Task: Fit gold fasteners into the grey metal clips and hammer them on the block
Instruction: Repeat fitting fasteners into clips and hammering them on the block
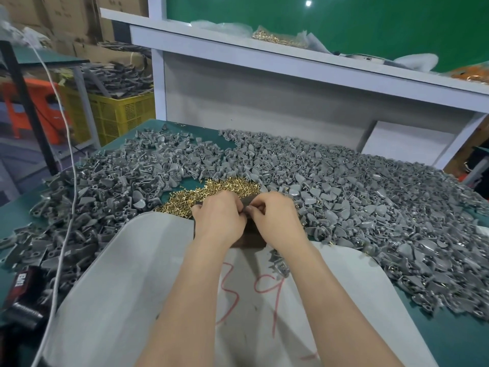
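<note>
Both hands are together over the middle of the worktop [460, 337]. The left hand [219, 221] has its fingers curled in, pinching a small grey clip [248, 209], and the right hand [275, 217] comes in from the other side with fingertips curled onto that same piece. Whether a fastener sits in it, I cannot tell; it's too small and the fingers hide it.

Under the knuckles is the dark block [251, 241], mostly covered by both hands, its near end resting on the white sack [127, 282] that drapes over the near edge. Just beyond the fingertips lies the heap of gold fasteners [211, 192], touching the block's far side. Loose clips [370, 205] are piled all round, from the left edge across to the right edge and back to the far edge. A white cable [69, 197] trails down over the left-hand pile. Up on the shelf [238, 47] sits another bag of gold pieces [275, 37].
</note>
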